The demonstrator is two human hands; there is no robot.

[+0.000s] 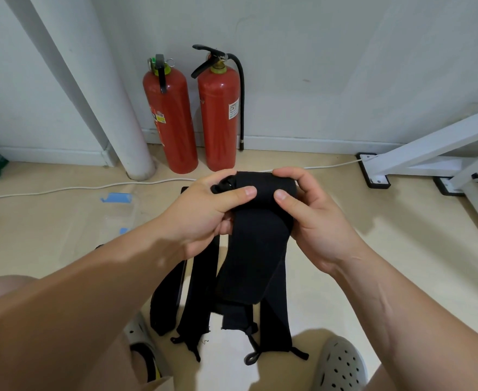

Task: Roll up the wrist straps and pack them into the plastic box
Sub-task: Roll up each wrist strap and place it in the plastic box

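Observation:
Both my hands hold one black wrist strap [253, 249] in the air at the centre of the view. Its top end is wound into a roll [263, 183], and the loose tail hangs down from it. My left hand [203, 210] grips the roll's left end with the thumb lying across the front. My right hand [314, 210] grips the right end, thumb pressed on the roll. Several more black wrist straps [201, 292] lie flat on the floor below, side by side, with thumb loops toward me. A clear plastic box [119, 213] with blue clips sits on the floor at the left.
Two red fire extinguishers [192, 117] stand against the wall behind the hands, next to a white pipe [113, 114]. A white cable [62, 189] runs along the floor. White table legs [429, 153] stand at the right. My grey clogs [342, 365] are at the bottom.

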